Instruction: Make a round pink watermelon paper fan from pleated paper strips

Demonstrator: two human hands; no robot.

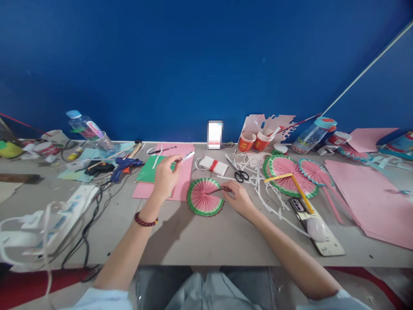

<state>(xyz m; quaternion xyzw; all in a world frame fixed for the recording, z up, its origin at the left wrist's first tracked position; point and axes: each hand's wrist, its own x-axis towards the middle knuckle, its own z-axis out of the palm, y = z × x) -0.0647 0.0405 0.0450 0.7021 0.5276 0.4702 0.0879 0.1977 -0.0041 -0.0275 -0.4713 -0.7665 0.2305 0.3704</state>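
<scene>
A round pleated paper fan, pink with a green and white rim, lies on the table in front of me. My right hand is closed at its right side, pinching a dark, narrow edge that runs to the fan's centre. Raised above the green paper, my left hand grips a slim white stick-like thing between its fingertips. Its exact kind is too small to tell. Pink sheets lie under the green paper.
Black scissors, a white bundle with a red band and white paper strips lie beyond my right hand. Finished-looking fans and a phone are right. Left are a blue glue gun and a power strip.
</scene>
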